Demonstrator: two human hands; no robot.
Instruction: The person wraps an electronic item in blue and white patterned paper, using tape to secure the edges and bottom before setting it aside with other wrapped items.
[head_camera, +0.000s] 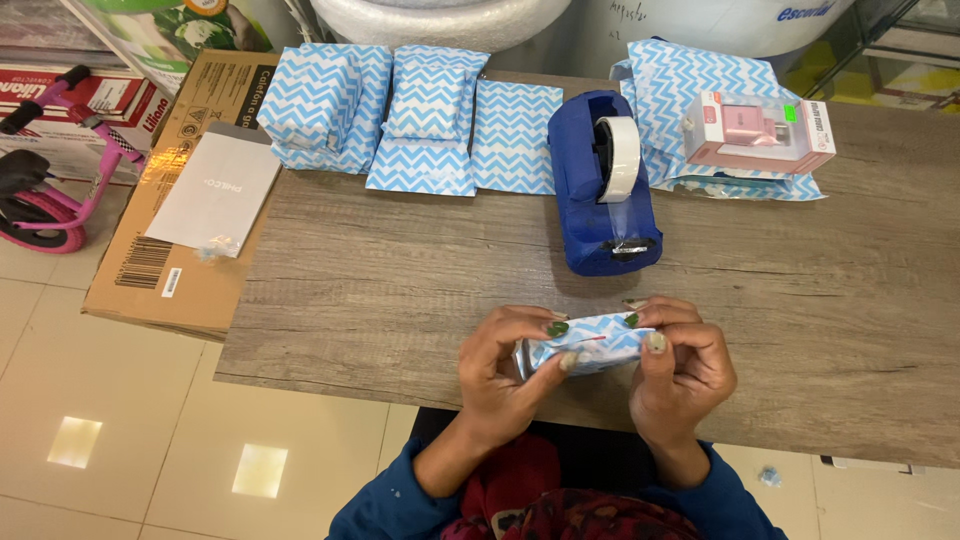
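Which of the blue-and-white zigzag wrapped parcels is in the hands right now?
The small parcel at the table's near edge, pinched between left hand and right hand. The others lie untouched along the far edge.

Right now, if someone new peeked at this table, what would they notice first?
Probably the two hands, left hand and right hand, pinching a small parcel in blue-and-white zigzag paper at the table's near edge. Just behind it stands a big dark blue tape dispenser. More zigzag-wrapped packages line the far edge, and a pink boxed item sits at the far right.

Left hand (505, 375), right hand (680, 365) close together, fingers curled (pinching).
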